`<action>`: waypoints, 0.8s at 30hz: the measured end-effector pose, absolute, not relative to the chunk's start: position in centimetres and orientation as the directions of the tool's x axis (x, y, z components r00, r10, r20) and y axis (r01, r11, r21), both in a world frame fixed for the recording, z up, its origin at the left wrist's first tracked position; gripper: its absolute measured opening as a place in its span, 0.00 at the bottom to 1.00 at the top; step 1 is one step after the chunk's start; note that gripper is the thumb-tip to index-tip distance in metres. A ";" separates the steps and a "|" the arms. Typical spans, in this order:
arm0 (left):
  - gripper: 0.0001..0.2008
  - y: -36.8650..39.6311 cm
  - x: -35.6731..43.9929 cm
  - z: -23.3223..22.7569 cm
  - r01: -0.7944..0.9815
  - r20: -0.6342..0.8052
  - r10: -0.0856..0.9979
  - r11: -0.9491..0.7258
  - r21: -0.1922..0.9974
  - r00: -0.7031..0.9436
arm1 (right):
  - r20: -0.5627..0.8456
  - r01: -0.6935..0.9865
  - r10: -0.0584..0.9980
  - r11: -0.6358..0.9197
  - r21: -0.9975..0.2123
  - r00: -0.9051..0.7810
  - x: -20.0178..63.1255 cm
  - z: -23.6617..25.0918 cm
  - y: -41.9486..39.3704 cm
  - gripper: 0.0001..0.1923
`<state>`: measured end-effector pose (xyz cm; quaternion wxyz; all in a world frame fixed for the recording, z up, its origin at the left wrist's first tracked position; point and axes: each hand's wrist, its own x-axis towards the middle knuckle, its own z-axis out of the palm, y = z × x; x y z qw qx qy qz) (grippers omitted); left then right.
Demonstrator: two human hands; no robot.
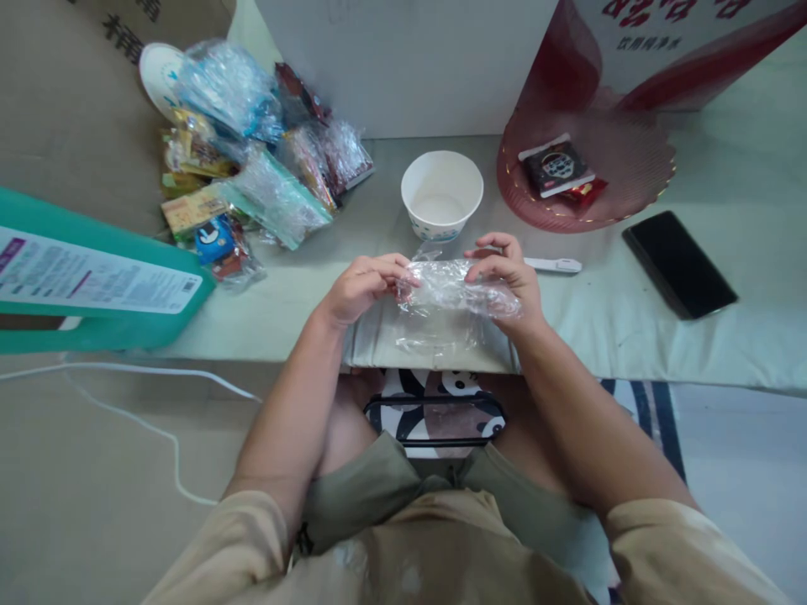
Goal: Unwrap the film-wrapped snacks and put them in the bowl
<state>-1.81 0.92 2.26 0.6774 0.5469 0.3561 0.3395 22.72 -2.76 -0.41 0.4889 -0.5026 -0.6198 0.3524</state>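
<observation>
Both hands, left hand and right hand, pinch a clear plastic wrapper between them at the near bench edge, apparently tearing it open, just near of the paper bowl.

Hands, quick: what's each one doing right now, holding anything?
Left hand: closed, pinching the left end of the clear plastic wrapper.
Right hand: closed, gripping the wrapper's right end from above.
</observation>
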 end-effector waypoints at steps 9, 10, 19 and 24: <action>0.17 1.0 -2.0 1.6 0.213 0.103 0.970 -0.151 0.965 0.219 | 0.300 0.632 0.916 0.400 -0.663 -0.265 23.9 -0.5 -3.5 0.11; 0.17 1.0 -2.0 1.5 0.203 0.128 0.978 -0.161 0.966 0.167 | 0.267 0.675 0.923 0.384 -0.630 -0.276 24.0 -0.7 -3.6 0.12; 0.20 0.9 -1.1 2.1 -0.165 -0.049 0.991 0.070 0.984 0.129 | 0.265 0.340 0.961 0.276 -0.899 -0.079 23.5 -0.6 -3.9 0.14; 0.24 0.0 -1.1 3.4 -0.194 -0.150 0.952 0.206 0.959 0.268 | -0.061 0.076 0.983 -0.048 -0.996 -0.172 21.7 -0.2 -3.6 0.34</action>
